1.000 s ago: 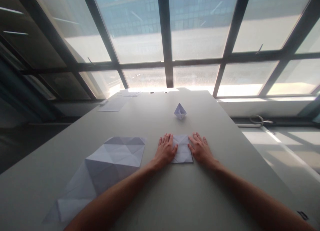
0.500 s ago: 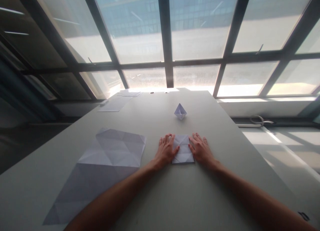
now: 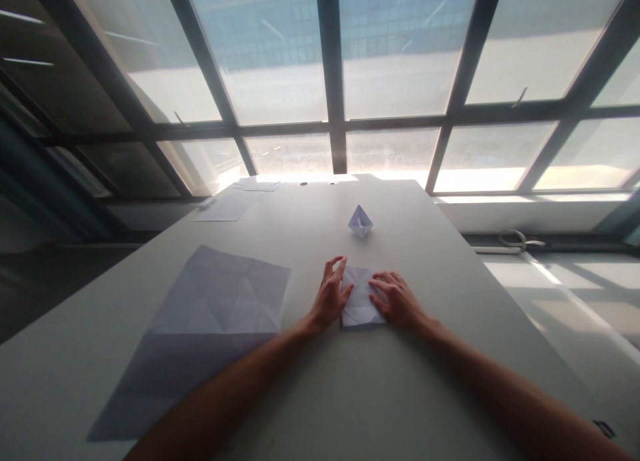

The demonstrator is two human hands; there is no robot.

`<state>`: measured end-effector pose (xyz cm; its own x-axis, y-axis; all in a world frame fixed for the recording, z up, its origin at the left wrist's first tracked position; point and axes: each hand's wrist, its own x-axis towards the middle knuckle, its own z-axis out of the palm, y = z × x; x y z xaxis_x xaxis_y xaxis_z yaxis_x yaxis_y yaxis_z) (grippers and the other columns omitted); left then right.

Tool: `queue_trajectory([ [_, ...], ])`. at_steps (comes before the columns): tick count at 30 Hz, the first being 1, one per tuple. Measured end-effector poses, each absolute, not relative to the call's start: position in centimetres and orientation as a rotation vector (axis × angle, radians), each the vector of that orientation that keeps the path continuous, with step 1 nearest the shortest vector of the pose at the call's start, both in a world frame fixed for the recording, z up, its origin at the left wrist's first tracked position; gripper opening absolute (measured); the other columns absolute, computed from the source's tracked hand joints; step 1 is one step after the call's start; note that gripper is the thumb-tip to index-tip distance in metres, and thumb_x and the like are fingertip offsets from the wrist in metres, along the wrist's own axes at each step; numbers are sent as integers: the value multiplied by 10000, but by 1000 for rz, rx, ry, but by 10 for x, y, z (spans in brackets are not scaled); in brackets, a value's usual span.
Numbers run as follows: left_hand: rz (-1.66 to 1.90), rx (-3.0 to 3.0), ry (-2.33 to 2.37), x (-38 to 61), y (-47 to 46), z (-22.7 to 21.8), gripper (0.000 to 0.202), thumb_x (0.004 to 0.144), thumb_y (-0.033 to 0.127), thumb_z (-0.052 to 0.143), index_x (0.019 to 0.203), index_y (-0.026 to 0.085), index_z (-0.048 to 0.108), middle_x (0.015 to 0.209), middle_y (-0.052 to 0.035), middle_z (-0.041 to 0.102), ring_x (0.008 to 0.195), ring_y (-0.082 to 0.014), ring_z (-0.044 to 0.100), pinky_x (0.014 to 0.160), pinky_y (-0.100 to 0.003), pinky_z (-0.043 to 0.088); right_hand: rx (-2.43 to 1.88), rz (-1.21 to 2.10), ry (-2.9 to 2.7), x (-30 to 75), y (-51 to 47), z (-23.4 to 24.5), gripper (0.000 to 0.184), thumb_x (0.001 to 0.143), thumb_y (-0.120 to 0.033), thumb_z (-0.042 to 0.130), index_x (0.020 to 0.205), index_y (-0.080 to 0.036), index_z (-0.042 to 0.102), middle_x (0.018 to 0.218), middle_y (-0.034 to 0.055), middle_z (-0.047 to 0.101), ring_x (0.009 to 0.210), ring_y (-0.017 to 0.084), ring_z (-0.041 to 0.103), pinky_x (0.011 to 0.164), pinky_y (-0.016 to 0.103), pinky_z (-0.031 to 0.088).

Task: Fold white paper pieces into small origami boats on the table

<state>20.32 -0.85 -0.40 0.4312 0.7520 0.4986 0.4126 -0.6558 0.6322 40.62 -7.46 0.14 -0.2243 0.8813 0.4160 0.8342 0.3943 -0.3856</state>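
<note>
Packet (image 3: 356, 302) of folded paper, flat on the near middle of the table (image 3: 440, 268), between two hands. Left hand (image 3: 330, 294): half open at the left edge, thumb over the paper, fingers bent. Right hand (image 3: 397, 299): loosely spread, fingertips on the right side. Neither visibly grips. Uneven pressure from the two sides could skew the packet or set a crease off line; its layers might spring apart if both hands lift. At left, a creased sheet (image 3: 225, 294) is partly hidden by the left forearm (image 3: 240, 379), which could drag it if touching; contact is unclear. Farther off, a boat (image 3: 361, 222) stands apart, light enough to tip if knocked.
</note>
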Motion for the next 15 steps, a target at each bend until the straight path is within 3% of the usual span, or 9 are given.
queue_trajectory([
  [5,1258,2064,1004,205,-9,-4,608,912,228,553,1478,252,329,1443,-137,350,979,-172,636,822,-344,591,-1320,185,-2105,405,-73,-1,243,893,-179,577,1097,-217,704,1118,75,664,1056,224,558,980,380,433],
  [9,1296,1965,1021,206,-8,1,560,921,239,522,1457,212,361,1387,-154,444,871,-145,663,713,-290,597,-1303,217,-2086,404,-71,-4,221,919,-197,548,1054,-222,721,1087,68,683,1036,218,566,956,363,440],
  [12,1243,1884,963,206,-9,4,564,960,264,465,1492,194,292,1289,-140,563,807,-135,679,714,-291,592,-1340,242,-2069,403,-72,0,237,946,-269,523,1076,-223,717,1093,69,691,1043,218,570,964,357,429],
  [15,1121,1913,807,206,-13,6,547,992,294,407,1508,181,269,1171,-110,648,897,-167,688,811,-339,581,-1398,285,-2051,401,-75,8,320,992,-361,436,1074,-232,718,1098,60,699,1049,214,576,969,354,416],
])
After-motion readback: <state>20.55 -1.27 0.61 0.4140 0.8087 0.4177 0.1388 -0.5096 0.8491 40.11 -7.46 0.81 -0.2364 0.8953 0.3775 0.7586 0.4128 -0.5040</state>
